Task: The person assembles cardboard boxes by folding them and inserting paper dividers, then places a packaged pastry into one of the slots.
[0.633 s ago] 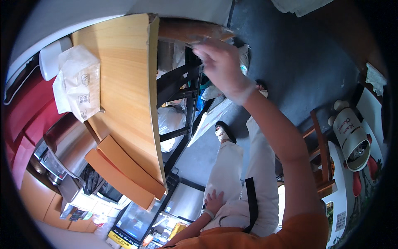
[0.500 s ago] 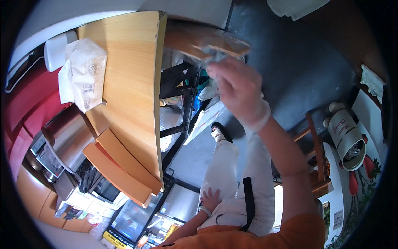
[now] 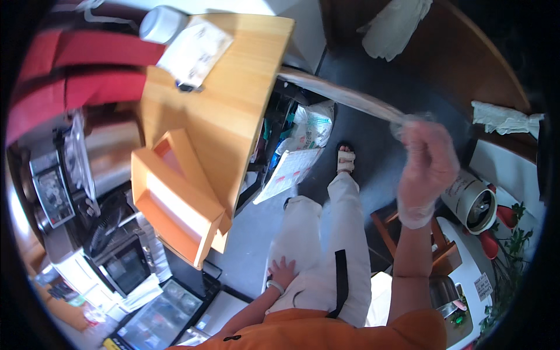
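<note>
My right hand [image 3: 429, 163], in a clear, thin glove, is raised at the right with its fingers closed. Its fingertips meet the far end of a long, narrow brown panel [image 3: 350, 99], which runs out from beside the table. Loose clear plastic at the fingertips partly hides the grip. Lower down, my left hand [image 3: 283, 273] lies flat on my white trousers [image 3: 300, 230], fingers spread and holding nothing.
On the light wooden table [image 3: 245, 64] at the left are an open orange box [image 3: 169, 216] and a white paper bag [image 3: 195, 52]. Below its edge stands a dark rack with bags [image 3: 315, 122]. White cloths [image 3: 394, 29] hang at far right; a cream canister [image 3: 466, 201] stands nearer.
My right hand has moved right and away from the table, and the panel's end now lies farther right. The whole view has shifted. My left hand still rests on my leg.
</note>
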Demonstrator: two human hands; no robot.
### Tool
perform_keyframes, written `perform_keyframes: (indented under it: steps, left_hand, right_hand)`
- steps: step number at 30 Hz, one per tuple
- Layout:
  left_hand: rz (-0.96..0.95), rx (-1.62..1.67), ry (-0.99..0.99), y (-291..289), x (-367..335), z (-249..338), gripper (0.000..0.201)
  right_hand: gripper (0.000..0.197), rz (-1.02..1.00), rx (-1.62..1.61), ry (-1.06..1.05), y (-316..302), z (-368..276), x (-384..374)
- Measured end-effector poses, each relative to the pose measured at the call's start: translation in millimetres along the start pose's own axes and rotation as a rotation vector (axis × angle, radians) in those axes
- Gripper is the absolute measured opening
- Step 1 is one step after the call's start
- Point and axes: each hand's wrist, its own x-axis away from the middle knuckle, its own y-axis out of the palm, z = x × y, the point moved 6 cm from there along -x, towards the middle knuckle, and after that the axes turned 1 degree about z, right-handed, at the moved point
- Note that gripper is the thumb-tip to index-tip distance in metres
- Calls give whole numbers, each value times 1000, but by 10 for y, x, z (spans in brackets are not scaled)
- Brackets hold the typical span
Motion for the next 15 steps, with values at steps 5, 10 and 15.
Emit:
perform_keyframes:
  steps: [5,10,15]
  left_hand:
    - [64,361,-69,-337,387,-150,63]
    - [450,656,214,-694,723,-571,66]
    - [640,783,230,-1175,1461,-751,62]
  right_hand:
    - [7,-21,140,-38,-505,-1073,165]
    - [7,-75,334,-120,-1300,-2026,306]
    - [3,-289,406,-123,-2013,-2721,549]
